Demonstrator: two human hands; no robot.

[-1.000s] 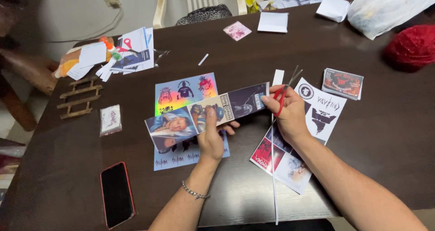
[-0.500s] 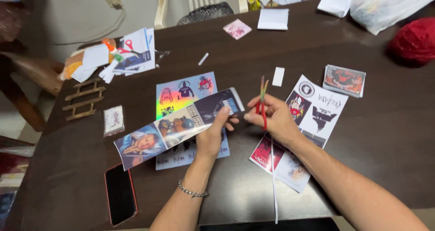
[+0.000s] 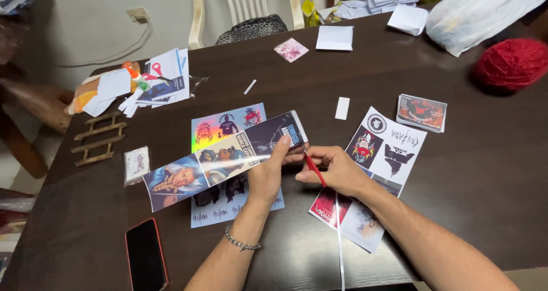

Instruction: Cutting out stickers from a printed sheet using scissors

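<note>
Paper, glossy and thin: the printed picture strip (image 3: 220, 159) looks light, floppy and easily creased. The left hand (image 3: 268, 174) pinches its right end above the dark table (image 3: 468, 171), sensibly near the cut. The right hand (image 3: 337, 168) is closed on red-handled scissors (image 3: 313, 168).

My left hand (image 3: 265, 174) covers part of the long glossy strip of printed pictures (image 3: 220, 159), so where my grip pinches it cannot be seen. My right hand (image 3: 337, 171) hides most of the thin red-handled cutting tool (image 3: 314, 168); its tip is too small to tell. The pale blue printed sheet (image 3: 228, 202) lies half hidden under strip and wrist. The black phone with a red edge (image 3: 145, 257) and the narrow white paper strip (image 3: 341, 239) are cut off by the bottom edge.
</note>
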